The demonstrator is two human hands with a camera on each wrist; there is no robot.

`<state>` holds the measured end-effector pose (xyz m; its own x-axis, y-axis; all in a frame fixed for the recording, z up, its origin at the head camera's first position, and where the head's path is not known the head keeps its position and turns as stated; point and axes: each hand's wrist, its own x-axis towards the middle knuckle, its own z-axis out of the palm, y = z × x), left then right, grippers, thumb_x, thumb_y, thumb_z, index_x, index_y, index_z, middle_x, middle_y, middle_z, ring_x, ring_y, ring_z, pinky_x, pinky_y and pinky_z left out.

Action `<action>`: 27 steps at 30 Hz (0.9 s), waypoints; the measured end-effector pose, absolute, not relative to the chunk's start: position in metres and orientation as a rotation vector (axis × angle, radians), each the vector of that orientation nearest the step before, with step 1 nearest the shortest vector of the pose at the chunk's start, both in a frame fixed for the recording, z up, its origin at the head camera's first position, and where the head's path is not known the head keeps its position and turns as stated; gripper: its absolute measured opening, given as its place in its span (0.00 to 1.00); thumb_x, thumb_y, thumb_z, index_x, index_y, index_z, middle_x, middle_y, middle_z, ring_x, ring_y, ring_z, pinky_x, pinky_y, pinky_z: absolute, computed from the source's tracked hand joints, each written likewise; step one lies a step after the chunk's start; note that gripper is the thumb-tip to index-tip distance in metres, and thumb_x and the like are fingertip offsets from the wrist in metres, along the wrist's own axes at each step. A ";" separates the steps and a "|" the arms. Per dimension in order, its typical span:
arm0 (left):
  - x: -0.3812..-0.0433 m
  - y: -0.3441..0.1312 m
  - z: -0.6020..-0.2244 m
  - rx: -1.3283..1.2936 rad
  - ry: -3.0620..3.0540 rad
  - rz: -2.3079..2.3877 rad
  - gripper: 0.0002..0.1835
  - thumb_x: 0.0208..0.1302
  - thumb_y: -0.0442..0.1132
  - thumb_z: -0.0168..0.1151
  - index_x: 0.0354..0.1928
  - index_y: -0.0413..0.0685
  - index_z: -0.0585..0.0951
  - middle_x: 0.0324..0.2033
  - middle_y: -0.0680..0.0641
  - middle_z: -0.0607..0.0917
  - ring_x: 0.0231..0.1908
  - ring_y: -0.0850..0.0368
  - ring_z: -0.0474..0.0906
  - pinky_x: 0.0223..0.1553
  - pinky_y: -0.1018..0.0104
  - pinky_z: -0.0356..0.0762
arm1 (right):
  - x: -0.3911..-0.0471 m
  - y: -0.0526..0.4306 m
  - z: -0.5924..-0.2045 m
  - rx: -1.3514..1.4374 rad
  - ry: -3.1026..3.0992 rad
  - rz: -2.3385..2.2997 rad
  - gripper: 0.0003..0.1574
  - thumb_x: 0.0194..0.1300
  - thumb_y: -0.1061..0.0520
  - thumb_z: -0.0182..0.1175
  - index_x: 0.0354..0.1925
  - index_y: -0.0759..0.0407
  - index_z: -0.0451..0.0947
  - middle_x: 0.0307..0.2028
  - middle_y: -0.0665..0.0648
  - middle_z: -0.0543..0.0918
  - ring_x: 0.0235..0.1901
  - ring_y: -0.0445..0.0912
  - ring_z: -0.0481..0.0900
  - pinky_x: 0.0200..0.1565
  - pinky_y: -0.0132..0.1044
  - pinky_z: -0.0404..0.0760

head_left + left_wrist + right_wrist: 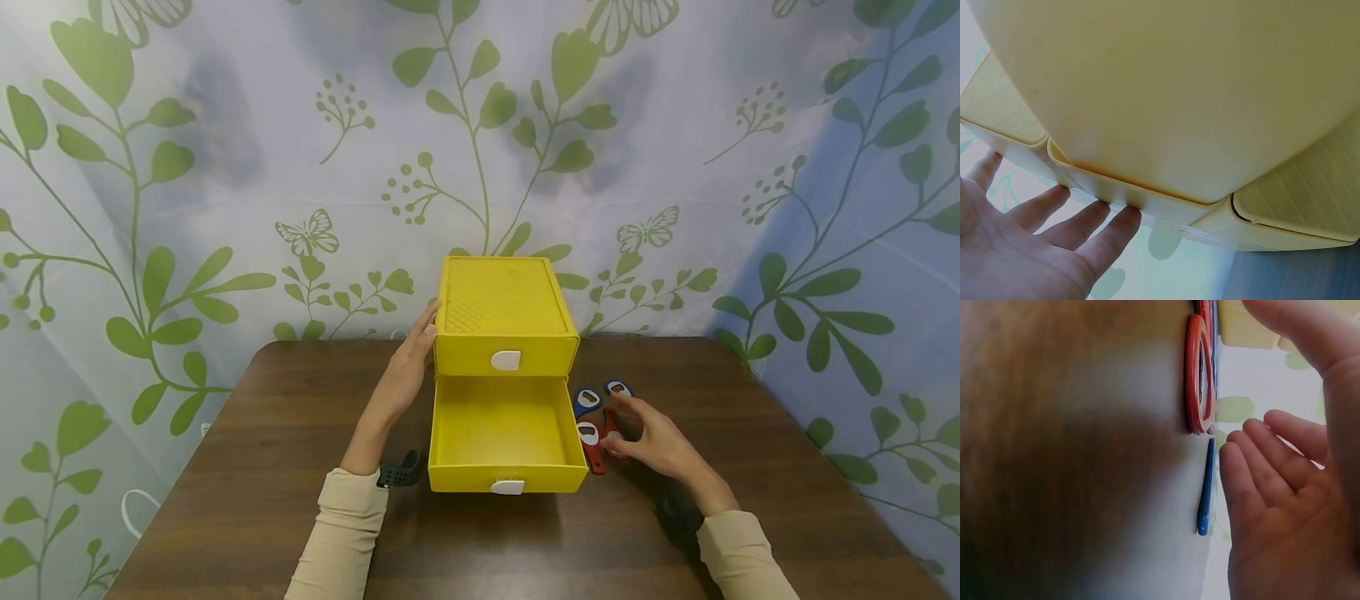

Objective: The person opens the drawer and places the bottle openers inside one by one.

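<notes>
A yellow two-drawer box [504, 296] stands on the table, its lower drawer [465, 478] pulled out with nothing inside. My left hand [402, 371] rests its outstretched fingertips on the box's left side; the left wrist view shows these fingertips [1124, 220] against the yellow plastic. To the right of the drawer lie two red bottle openers [594, 458] and two blue bottle openers [578, 407]. My right hand [663, 446] hovers right by them, fingers spread and loosely bent, holding nothing. In the right wrist view a red opener [1193, 375] lies beyond the fingertips.
The brown wooden table [300, 500] reaches back to a leaf-patterned cloth backdrop [300, 142]. White tab handles [506, 360] stick out from the drawer fronts. A white cord [126, 510] hangs beyond the table's left edge.
</notes>
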<state>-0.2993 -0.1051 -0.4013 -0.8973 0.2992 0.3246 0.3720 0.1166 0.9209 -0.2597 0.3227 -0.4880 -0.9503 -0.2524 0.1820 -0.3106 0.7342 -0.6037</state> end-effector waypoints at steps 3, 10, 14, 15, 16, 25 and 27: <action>-0.300 -0.105 -0.402 -0.695 -2.307 -1.921 0.31 0.82 0.63 0.36 0.82 0.75 0.50 0.82 0.61 0.48 0.79 0.48 0.52 0.73 0.33 0.58 | -0.260 0.324 -0.489 0.475 -2.856 1.035 0.56 0.63 0.45 0.74 0.76 0.67 0.60 0.71 0.73 0.69 0.65 0.71 0.73 0.62 0.66 0.75; -0.301 -0.106 -0.403 -0.689 -2.313 -1.914 0.31 0.81 0.65 0.36 0.81 0.77 0.51 0.81 0.63 0.49 0.79 0.50 0.52 0.74 0.34 0.59 | -0.262 0.324 -0.495 0.515 -2.895 1.023 0.60 0.61 0.43 0.75 0.76 0.71 0.58 0.71 0.74 0.68 0.66 0.72 0.71 0.64 0.65 0.73; -0.301 -0.106 -0.403 -0.691 -2.309 -1.917 0.31 0.81 0.65 0.36 0.81 0.77 0.51 0.81 0.64 0.49 0.79 0.50 0.52 0.74 0.36 0.59 | -0.263 0.325 -0.499 0.517 -2.923 1.035 0.62 0.61 0.42 0.75 0.78 0.69 0.56 0.72 0.74 0.66 0.67 0.74 0.69 0.64 0.66 0.73; -0.301 -0.106 -0.403 -0.694 -2.307 -1.919 0.31 0.81 0.65 0.37 0.81 0.77 0.51 0.81 0.63 0.49 0.79 0.51 0.53 0.74 0.36 0.60 | -0.263 0.326 -0.499 0.516 -2.929 1.039 0.62 0.61 0.42 0.75 0.78 0.69 0.56 0.72 0.74 0.66 0.68 0.74 0.68 0.64 0.66 0.73; -0.301 -0.106 -0.402 -0.694 -2.305 -1.921 0.31 0.81 0.65 0.37 0.81 0.78 0.51 0.81 0.63 0.49 0.79 0.51 0.53 0.74 0.37 0.60 | -0.263 0.326 -0.499 0.511 -2.936 1.045 0.62 0.61 0.42 0.75 0.78 0.69 0.56 0.73 0.74 0.65 0.68 0.74 0.68 0.64 0.66 0.72; -0.300 -0.105 -0.402 -0.704 -2.297 -1.928 0.30 0.82 0.63 0.36 0.82 0.77 0.51 0.81 0.62 0.50 0.79 0.50 0.54 0.74 0.37 0.61 | -0.260 0.330 -0.496 0.544 -2.988 1.106 0.62 0.62 0.43 0.74 0.79 0.66 0.53 0.75 0.73 0.62 0.71 0.73 0.64 0.66 0.64 0.70; -0.300 -0.105 -0.402 -0.701 -2.297 -1.929 0.30 0.82 0.63 0.36 0.82 0.77 0.51 0.81 0.62 0.50 0.79 0.50 0.54 0.74 0.37 0.61 | -0.260 0.331 -0.496 0.539 -2.993 1.116 0.62 0.62 0.44 0.74 0.80 0.66 0.53 0.75 0.73 0.61 0.71 0.73 0.64 0.66 0.64 0.71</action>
<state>-0.2996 -0.1052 -0.4018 -0.8946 0.3011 0.3303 0.3773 0.1126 0.9192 -0.2598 0.3306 -0.4958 -0.9400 -0.3405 0.0239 -0.2731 0.7082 -0.6511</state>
